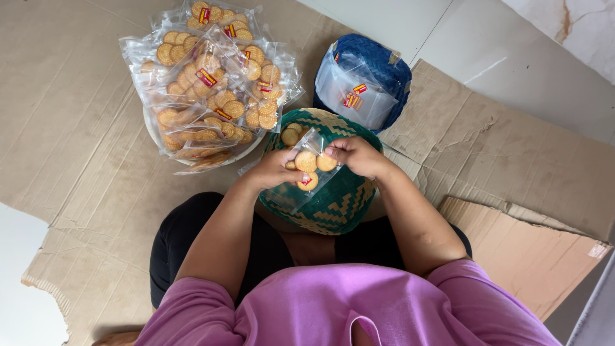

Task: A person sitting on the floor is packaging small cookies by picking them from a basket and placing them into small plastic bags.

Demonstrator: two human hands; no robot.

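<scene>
A clear plastic bag (306, 172) hangs between both hands over a green and tan woven basket (333, 202), at the centre of the view. It is thin and glossy, open at its top, with a small red and yellow label low on its front and a few round golden biscuits (305, 161) inside. The left hand (274, 169) pinches the bag's edge from nine o'clock, fingers curled around the plastic. The right hand (354, 156) grips the bag's top corner from two o'clock, fingers bent tight, a biscuit at the fingertips. At eleven o'clock lies a heap of filled biscuit bags (211, 83); at one o'clock a blue basket (368, 74) holds empty bags.
</scene>
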